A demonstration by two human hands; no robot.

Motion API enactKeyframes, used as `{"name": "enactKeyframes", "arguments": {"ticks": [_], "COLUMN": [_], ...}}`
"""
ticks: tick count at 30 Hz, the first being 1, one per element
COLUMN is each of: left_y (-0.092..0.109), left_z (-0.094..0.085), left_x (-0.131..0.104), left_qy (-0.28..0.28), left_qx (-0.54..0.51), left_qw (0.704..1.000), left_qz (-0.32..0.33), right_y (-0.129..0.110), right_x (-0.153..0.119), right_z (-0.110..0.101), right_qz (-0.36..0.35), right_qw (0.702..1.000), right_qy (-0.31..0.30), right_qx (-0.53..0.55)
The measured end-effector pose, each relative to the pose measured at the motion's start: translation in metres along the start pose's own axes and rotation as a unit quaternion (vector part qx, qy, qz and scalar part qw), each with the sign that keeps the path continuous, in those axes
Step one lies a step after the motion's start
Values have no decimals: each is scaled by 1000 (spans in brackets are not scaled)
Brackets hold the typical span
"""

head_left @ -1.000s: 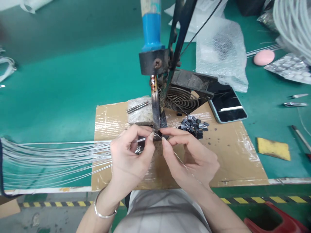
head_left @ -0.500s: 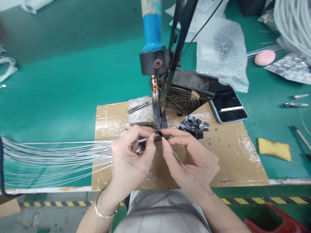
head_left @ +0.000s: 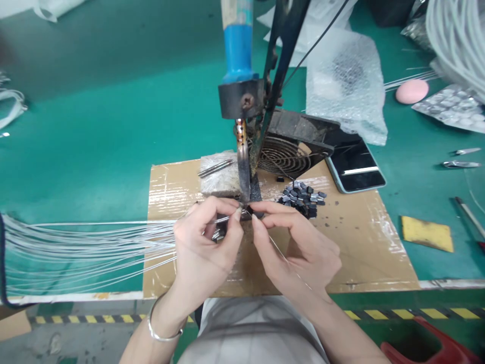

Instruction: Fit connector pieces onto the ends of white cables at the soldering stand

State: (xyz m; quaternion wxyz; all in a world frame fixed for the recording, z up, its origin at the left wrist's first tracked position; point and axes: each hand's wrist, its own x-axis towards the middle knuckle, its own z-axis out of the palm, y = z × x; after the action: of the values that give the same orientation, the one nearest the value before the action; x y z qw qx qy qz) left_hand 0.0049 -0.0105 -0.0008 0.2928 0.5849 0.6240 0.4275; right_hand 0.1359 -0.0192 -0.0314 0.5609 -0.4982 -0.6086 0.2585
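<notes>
Here, both hands' fingers pinch a thin, pale grey wire [head_left: 227, 219] and a small dark connector [head_left: 250, 210].

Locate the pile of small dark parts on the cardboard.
In the head view, the pile of small dark parts lies on the cardboard sheet, just beyond the right hand, in front of the fan and left of the phone.

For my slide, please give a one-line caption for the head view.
Left hand and right hand pinch thin wire ends under the fixed soldering iron tip, beside a pile of small dark components.
</notes>
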Motion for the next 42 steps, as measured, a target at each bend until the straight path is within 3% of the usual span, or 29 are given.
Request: {"name": "enactKeyframes", "arguments": {"ticks": [42], "left_y": [-2], "left_z": [-1], "left_x": [-2], "left_qy": [-1], "left_qx": [4], "left_qw": [1000], "left_qz": [13], "right_y": [4], "right_x": [1], "right_z": [2], "right_qz": [-29], "right_qw": [999], "right_qy": [16], "right_qx": [-1]}}
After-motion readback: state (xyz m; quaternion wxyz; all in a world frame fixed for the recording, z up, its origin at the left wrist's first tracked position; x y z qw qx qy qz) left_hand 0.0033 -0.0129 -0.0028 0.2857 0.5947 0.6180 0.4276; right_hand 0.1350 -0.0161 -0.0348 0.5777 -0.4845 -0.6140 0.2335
